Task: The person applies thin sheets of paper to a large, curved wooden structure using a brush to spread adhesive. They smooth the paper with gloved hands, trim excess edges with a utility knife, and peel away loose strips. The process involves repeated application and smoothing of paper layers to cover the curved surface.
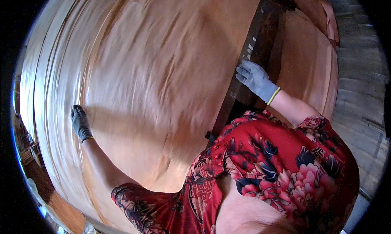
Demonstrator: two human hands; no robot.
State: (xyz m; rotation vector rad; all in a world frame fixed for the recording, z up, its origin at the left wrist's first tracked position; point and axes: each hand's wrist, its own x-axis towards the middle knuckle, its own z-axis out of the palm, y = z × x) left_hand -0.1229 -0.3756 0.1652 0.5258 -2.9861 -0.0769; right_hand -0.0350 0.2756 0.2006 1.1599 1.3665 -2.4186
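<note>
A large thin brown sheet that looks like wood veneer [163, 71] spreads in front of me, wavy and wrinkled. My left hand [81, 122], in a grey glove, rests on it at the left beside a long raised ridge. Its fingers point away from me and are partly bent; no separate object shows in them. At the right, my gloved right hand [255, 81] lies over a dark flat strip [233, 93] along the sheet's straight edge. Its fingers are slightly apart and reach the edge. The right glove has a yellow cuff.
Another brown sheet [303, 59] lies beyond the dark strip on the right, with a crumpled piece [328, 16] at its far end. Grey boards [362, 75] run along the right side. Brown material [65, 209] lies low at the left.
</note>
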